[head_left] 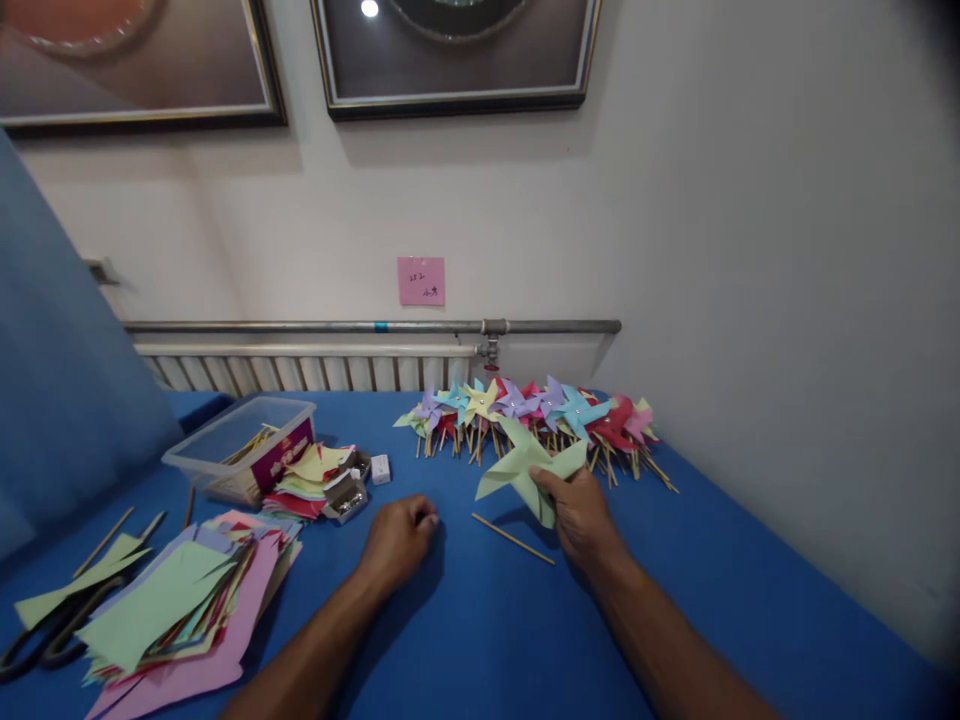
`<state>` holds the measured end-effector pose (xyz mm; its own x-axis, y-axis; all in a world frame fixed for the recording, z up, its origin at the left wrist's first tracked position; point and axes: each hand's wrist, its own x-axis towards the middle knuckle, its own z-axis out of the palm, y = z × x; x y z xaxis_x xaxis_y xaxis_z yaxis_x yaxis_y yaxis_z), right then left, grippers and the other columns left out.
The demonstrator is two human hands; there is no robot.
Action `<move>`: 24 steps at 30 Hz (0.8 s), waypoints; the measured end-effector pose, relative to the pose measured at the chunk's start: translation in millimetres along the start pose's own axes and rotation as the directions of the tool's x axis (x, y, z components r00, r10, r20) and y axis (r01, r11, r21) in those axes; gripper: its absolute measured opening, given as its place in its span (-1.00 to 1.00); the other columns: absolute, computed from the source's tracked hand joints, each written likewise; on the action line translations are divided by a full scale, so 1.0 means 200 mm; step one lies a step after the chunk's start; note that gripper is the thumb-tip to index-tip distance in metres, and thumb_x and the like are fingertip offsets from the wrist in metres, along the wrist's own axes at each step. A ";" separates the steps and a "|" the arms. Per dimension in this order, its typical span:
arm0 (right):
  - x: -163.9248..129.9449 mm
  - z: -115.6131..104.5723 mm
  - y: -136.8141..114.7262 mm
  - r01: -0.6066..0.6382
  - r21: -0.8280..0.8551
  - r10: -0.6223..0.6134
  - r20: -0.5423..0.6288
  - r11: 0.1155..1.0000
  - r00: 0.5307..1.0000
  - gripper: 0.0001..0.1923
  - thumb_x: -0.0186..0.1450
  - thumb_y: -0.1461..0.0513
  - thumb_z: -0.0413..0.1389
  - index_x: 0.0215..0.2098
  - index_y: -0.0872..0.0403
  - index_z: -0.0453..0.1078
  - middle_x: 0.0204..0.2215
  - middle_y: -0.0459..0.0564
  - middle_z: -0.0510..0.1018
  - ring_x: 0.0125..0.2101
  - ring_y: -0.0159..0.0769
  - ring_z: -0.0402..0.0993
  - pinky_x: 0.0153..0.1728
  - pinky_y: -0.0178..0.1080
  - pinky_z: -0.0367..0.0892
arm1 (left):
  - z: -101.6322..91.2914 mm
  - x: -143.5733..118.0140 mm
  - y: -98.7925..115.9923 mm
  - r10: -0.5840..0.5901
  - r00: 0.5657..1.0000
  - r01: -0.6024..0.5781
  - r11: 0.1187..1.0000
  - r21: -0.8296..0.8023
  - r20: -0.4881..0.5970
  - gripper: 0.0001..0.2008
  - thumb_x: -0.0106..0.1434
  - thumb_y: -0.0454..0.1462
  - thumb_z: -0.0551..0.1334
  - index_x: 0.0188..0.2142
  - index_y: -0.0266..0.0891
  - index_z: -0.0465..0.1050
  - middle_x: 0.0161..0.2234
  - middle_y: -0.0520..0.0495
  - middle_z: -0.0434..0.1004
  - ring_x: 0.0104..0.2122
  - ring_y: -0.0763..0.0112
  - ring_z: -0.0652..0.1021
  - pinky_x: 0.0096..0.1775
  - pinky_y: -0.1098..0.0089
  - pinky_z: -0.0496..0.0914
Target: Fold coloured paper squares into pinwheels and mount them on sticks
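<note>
In my right hand point(581, 510) is a pale green paper pinwheel point(521, 470), pinched by one of its blades between thumb and fingers. Below it a thin wooden stick point(514, 539) lies on the blue table point(465, 640). My left hand point(401, 540) rests low over the table to the left of the stick, its fingers curled together; whatever they may hold is too small or hidden to make out. Behind my right hand lies a row of finished pinwheels point(514, 402) in several colours, their sticks pointing toward me.
On the left lie a stack of coloured paper point(161, 600), scissors point(79, 615), small cut papers point(315, 470) and an opened small box point(346, 497) of metal pieces. A clear plastic bin point(225, 450) with sticks stands behind them. A radiator point(315, 368) and wall border the table.
</note>
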<state>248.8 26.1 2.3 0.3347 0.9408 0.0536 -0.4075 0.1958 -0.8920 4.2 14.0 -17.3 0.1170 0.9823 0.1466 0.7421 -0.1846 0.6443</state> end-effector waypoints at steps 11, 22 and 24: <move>-0.05 0.04 0.07 -0.024 -0.048 0.027 0.066 0.999 0.997 -0.54 -0.09 0.22 0.42 -0.21 0.10 0.49 -0.47 -0.09 0.67 -0.49 -0.25 0.60 -0.42 -0.26 0.52 | -0.42 0.07 -0.23 -0.170 0.984 0.160 0.724 0.671 -0.052 -0.70 0.31 -0.24 0.05 -0.23 -0.15 0.59 -0.16 -0.23 0.64 -0.15 0.08 0.61 -0.21 0.28 0.34; -0.14 0.10 0.12 -0.045 -0.206 0.065 0.091 0.978 0.994 -0.58 -0.08 0.19 0.37 -0.24 0.11 0.49 -0.49 -0.09 0.65 -0.50 -0.24 0.55 -0.45 -0.26 0.45 | -0.42 0.11 -0.27 -0.245 0.967 0.146 0.751 0.644 0.066 -0.67 0.31 -0.19 0.00 -0.26 -0.15 0.55 -0.19 -0.28 0.66 -0.17 0.02 0.62 -0.25 0.25 0.34; -0.16 0.11 0.12 -0.048 -0.250 0.076 0.106 0.967 0.991 -0.59 -0.08 0.18 0.36 -0.25 0.09 0.49 -0.49 -0.09 0.64 -0.50 -0.23 0.54 -0.46 -0.26 0.43 | -0.41 0.10 -0.27 -0.236 0.970 0.142 0.749 0.647 0.060 -0.67 0.32 -0.19 -0.01 -0.27 -0.16 0.54 -0.20 -0.28 0.65 -0.18 0.03 0.62 -0.27 0.26 0.33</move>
<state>209.3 7.0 -10.4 0.2108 0.9770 0.0325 -0.1979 0.0752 -0.9773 -87.4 41.3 13.4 -0.0220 0.9983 -0.0547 0.9996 0.0231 0.0181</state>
